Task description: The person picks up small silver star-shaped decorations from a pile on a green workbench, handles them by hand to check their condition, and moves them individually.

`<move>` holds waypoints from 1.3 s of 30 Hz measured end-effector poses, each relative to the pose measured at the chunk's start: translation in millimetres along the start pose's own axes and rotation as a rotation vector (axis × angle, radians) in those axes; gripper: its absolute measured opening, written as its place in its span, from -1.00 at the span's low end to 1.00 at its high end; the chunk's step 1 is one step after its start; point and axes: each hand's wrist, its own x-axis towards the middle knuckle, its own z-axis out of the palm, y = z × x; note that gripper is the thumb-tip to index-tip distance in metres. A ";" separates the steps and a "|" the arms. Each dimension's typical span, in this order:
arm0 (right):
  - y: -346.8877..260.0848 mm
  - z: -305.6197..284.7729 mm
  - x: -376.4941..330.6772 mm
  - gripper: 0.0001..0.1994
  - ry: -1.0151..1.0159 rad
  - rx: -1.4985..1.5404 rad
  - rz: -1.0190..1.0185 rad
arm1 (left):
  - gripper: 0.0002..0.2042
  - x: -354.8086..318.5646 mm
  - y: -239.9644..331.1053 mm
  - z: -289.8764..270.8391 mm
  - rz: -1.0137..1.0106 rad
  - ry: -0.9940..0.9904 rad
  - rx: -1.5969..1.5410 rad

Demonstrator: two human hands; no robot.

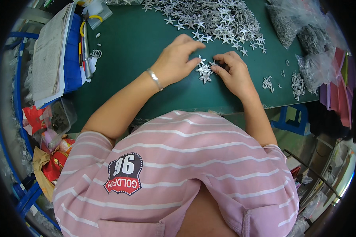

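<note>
Silver star-shaped metal pieces (204,70) lie in a small cluster on the green tabletop between my hands. My left hand (177,60), a silver bangle on its wrist, is open at the cluster's left, index finger and thumb apart. On the right side, my right hand (235,73) pinches a star piece (213,64) between thumb and fingers at the cluster's edge. Beyond both hands spreads a large heap of the same silver stars (221,19).
Clear bags of small metal parts (283,27) and loose silver pieces (298,85) lie at the right. Yellow-handled pliers (83,28), a blue tray (73,59) and printed paper (53,51) are at the left. A blue stool (292,118) stands below the table's right edge.
</note>
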 end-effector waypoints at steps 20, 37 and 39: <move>-0.1 5.6 -15.7 -0.88 0.063 -0.076 -0.172 | -0.80 0.5 -0.6 4.5 0.099 -0.171 0.236; 3.5 2.1 -21.6 -0.87 0.104 0.096 -0.021 | -0.79 0.7 12.3 -11.9 -0.331 -0.260 -0.190; 6.3 -4.4 -20.1 -0.90 0.059 0.516 0.135 | -0.78 -12.2 8.8 -5.1 -0.010 -0.242 0.078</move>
